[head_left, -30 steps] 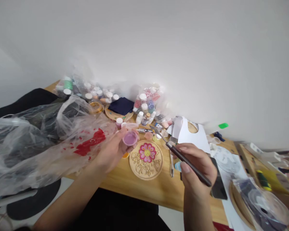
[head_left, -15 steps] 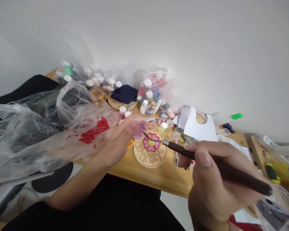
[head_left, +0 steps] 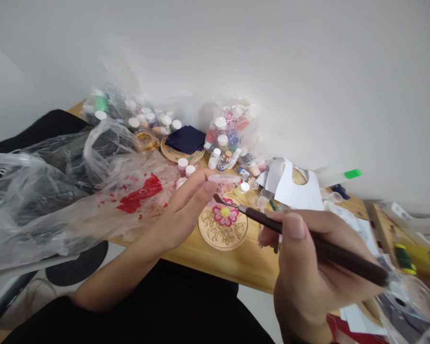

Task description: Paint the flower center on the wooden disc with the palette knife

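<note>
My left hand (head_left: 181, 210) is closed round a small clear cup of purple paint (head_left: 220, 180), tipped toward the right and mostly hidden by the fingers. My right hand (head_left: 308, 267) grips a dark-handled palette knife (head_left: 301, 236); its metal tip reaches the cup's mouth. Just below the tip, a round wooden disc (head_left: 223, 228) lies on the wooden table (head_left: 243, 263). The disc carries a carved pattern and a pink flower with a yellow centre (head_left: 225, 212).
A big crumpled clear plastic bag with red print (head_left: 75, 191) fills the left side. Several small white-capped paint pots (head_left: 218, 143), a dark blue cloth (head_left: 186, 138), white paper pieces (head_left: 297, 191) and more plastic packaging (head_left: 408, 291) crowd the table by the white wall.
My left hand lifted and tipped the paint cup. My right hand swung the knife tip leftward to the cup's mouth. The view shifted nearer to my right hand.
</note>
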The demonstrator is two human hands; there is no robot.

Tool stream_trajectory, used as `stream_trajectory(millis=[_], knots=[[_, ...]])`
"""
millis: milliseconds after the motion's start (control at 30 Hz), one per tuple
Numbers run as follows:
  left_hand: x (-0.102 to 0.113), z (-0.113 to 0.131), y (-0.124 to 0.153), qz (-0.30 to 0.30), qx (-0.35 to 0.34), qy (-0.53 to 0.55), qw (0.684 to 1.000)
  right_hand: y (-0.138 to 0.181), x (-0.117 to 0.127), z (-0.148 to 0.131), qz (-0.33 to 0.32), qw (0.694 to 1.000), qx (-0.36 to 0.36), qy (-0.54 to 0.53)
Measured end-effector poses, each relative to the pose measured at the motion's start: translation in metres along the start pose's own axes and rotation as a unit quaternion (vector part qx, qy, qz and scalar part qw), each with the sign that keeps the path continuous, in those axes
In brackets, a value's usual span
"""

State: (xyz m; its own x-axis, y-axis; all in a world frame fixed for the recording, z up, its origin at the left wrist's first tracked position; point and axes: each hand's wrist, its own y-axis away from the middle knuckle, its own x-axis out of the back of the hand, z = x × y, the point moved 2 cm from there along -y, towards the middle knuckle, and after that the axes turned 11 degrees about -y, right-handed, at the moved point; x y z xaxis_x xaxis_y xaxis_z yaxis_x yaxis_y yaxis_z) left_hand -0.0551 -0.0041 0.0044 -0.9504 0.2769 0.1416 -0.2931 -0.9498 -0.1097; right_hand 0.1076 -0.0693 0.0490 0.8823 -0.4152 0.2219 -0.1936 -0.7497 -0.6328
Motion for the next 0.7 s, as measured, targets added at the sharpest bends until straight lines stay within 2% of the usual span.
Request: stream_trajectory(millis=[167,367,533,700], knots=[[-0.0011,-0.0061,-0.001,0.016,0.004,-0.005,1.0,0.0011,0.0045,0.0007,0.1,0.995,0.019,-0.011],[-0.0021,-0.0037,0.0003,0.012,0.027,0.002,1.0,-0.002,0.0091,0.0046,0.082,0.994,-0.047,-0.049],[-0.0021,0.0012,0.001,0.013,0.032,0.002,0.999,0.0011,0.0094,0.0058,0.108,0.992,-0.045,-0.037],[-0.0034,-0.0007,0.0009,0.008,0.047,0.033,0.998,0.0044,0.0095,0.0051,0.09,0.995,-0.027,-0.014]])
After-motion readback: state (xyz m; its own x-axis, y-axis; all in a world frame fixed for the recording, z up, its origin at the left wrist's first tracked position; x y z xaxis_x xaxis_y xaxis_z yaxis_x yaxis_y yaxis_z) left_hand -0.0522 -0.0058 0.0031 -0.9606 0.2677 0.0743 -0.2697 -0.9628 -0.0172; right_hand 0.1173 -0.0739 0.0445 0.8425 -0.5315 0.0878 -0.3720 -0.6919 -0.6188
